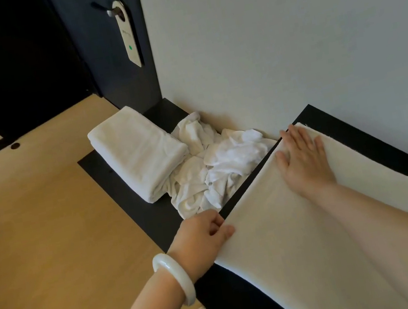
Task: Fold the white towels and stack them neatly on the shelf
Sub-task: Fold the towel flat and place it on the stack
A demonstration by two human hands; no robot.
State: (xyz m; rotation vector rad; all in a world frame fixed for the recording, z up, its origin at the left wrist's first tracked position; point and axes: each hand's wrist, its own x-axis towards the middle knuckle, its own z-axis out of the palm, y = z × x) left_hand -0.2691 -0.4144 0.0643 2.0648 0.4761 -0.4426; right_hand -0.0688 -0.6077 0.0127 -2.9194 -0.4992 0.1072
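The flat white cloth towel [306,231] lies spread on the black shelf [351,132] against the wall, and it looks soft, light and limp, so it should crease wherever it is not held taut. The right hand [305,161] presses its far end with straight fingers, while the left hand [205,231] pinches the near corner. Edges and corners look the best hold.

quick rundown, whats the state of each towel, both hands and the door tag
flat towel: spread smooth on the black shelf
folded towel: folded, lying against the heap
crumpled towels: unfolded, heaped by the wall
left hand: pinches the flat towel's near edge
right hand: flat, fingers straight, pressing on the flat towel
door tag: hanging on the door handle
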